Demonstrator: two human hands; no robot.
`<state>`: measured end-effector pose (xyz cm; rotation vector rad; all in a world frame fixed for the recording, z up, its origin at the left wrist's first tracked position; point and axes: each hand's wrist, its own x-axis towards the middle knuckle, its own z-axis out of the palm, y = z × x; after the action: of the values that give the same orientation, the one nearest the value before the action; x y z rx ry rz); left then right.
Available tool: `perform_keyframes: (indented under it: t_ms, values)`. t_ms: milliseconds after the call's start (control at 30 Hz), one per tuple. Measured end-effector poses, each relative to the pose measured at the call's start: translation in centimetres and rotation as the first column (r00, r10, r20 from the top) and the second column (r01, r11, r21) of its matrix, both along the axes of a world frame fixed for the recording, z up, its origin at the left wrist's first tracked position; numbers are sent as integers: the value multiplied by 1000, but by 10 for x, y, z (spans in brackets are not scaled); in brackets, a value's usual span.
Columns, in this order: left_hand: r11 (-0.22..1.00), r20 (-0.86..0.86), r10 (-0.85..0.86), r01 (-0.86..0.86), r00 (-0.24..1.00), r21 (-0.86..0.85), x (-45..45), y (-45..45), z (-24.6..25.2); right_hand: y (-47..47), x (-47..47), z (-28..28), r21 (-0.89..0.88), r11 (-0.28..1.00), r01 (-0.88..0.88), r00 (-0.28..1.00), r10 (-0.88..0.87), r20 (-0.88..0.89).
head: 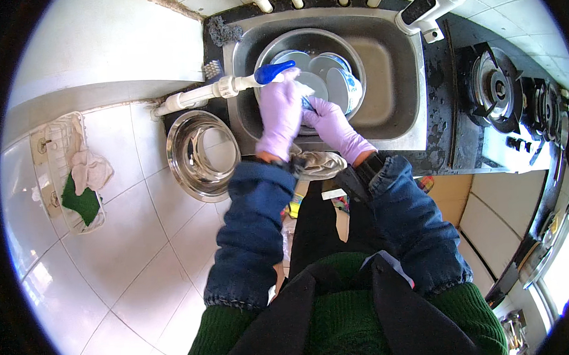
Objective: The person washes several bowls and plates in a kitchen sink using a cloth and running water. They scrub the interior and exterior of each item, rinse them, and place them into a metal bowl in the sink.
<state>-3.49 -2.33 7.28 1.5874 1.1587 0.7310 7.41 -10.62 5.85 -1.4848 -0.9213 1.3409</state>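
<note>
Both my hands wear lavender rubber gloves and meet over the near rim of a round metal basin (pixel 358 60) in the sink. My left hand (pixel 281 112), slightly blurred, is closed on a white cloth-like piece (pixel 305 89) beneath the tap's blue lever. My right hand (pixel 330 122) pinches a small blue-and-white piece of crockery (pixel 306 103) against it; the fingers hide most of its shape. Inside the basin lie several white bowls with blue patterns, one bowl (pixel 341 90) tilted on its side at the right.
A white tap with a blue lever (pixel 274 72) reaches over the basin from the left. The steel sink (pixel 385 82) extends right. A shiny metal bowl (pixel 181 156) stands left, near a scouring pad (pixel 223 31). A rag (pixel 322 164) lies on the front edge; a gas burner (pixel 499 89) is right.
</note>
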Motion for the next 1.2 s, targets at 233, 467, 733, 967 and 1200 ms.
perform_keyframes:
  t_ms: [233,467,733,967,1200]
  values:
    - [915,104,220,-168,970,-367,-19,34,-24,4,19,12,-6,976,-217,973,217,80]
    - [979,-329,50,18,943,201,15,24,-26,16,10,5,-115,986,-118,991,124,43]
    - [663,438,533,-35,724,-748,-7,4,-34,9,6,-6,-157,955,253,758,-297,-581]
    - [926,156,263,-204,952,-317,-19,-8,-33,4,3,-13,-236,943,236,682,-333,-651]
    - [898,255,357,-256,899,-357,-9,-19,-45,1,6,-16,-230,915,332,632,-397,-665]
